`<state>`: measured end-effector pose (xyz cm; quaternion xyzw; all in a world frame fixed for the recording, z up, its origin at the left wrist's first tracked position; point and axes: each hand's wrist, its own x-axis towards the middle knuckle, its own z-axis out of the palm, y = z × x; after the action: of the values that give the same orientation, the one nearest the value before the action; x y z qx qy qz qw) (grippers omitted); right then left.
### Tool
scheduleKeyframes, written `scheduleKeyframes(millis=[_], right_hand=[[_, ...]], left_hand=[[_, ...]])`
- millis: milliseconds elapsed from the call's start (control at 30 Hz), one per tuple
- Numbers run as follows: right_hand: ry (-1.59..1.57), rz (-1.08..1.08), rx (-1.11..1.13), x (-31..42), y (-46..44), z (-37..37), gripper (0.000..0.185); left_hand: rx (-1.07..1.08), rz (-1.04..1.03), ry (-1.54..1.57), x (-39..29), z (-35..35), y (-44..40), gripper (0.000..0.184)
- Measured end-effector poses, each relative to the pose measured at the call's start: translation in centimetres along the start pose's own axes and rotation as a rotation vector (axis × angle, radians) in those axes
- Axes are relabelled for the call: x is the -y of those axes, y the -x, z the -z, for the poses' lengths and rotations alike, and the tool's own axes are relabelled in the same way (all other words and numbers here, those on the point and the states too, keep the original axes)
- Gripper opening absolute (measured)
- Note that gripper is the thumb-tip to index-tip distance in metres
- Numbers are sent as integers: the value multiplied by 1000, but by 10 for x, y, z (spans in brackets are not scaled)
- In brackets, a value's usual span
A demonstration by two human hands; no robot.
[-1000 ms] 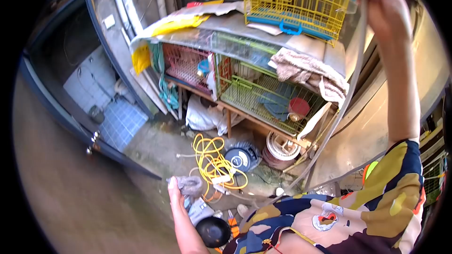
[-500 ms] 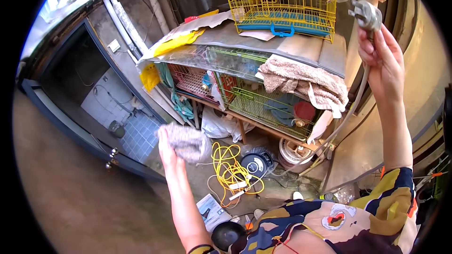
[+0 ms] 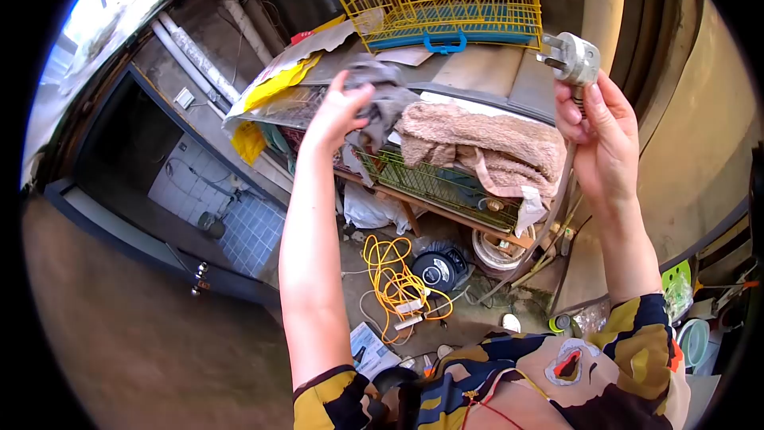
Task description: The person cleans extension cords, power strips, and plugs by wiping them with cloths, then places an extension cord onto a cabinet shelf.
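My right hand (image 3: 601,131) is raised at the right, its fingers closed round a grey-white plug (image 3: 576,60) whose metal prongs point left. The plug's grey cable (image 3: 563,195) runs down behind the hand. My left hand (image 3: 342,111) is held up left of centre with a crumpled grey cloth (image 3: 384,99) at its fingers. That cloth hangs in front of the cage top, just left of a folded pinkish-brown towel (image 3: 485,139).
A yellow wire cage (image 3: 438,0) stands on the covered cage top, with a green wire cage (image 3: 422,183) beneath. Coiled yellow cable (image 3: 390,275), a black round object (image 3: 436,268) and a bucket (image 3: 497,251) are on the ground. An open door (image 3: 159,259) is at the left.
My left hand has risen with the grey cloth from low over the ground to the cage top. My right hand has come lower and leftward with the plug, which now shows clearly.
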<state>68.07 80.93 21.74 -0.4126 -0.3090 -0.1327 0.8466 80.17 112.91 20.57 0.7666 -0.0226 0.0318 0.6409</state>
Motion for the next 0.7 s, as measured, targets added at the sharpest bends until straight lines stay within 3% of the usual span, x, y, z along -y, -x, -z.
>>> scheduleKeyframes(millis=[33,67,100,133,167,267,333,367,433,467,500,567,633,667,700], right_hand=[[1,-8,-14,-1,1,4,29],[5,-15,-31,-2,1,10,29],[7,-16,-40,-2,2,16,29],[0,-25,-48,-3,2,22,29],[-7,-33,-57,-4,2,26,30],[-22,-41,-66,-8,5,30,31],[-30,-45,-82,-9,7,29,32],[-31,-42,-80,-9,7,30,32],[-24,-40,-117,-8,8,31,32],[-24,-41,-114,-7,8,31,32],[-15,-24,-122,-7,7,31,32],[-7,-9,-126,-6,7,28,32],[-22,-2,-117,-7,5,20,31],[-26,-12,-109,-11,6,19,30],[-18,-14,-107,-15,7,12,30]], left_hand=[[-27,-75,-499,13,0,-18,78],[-174,-368,-732,5,-17,-5,75],[-324,-668,-953,-11,-41,19,73],[-209,-850,-900,-25,-57,33,69],[39,-905,-758,-29,-74,41,66],[218,-1052,-915,-14,-102,48,53],[337,-813,-1100,-16,-106,43,34],[336,-816,-1102,-19,-106,39,34],[-2,-1007,-617,-26,-105,36,12],[-73,-985,-357,-42,-105,42,9],[-125,-932,-325,-59,-94,45,11],[-97,-521,560,-77,-75,49,20],[-106,-293,842,-105,-46,82,24],[-90,-410,926,-101,-21,83,24],[202,-497,1028,-91,17,92,29]])
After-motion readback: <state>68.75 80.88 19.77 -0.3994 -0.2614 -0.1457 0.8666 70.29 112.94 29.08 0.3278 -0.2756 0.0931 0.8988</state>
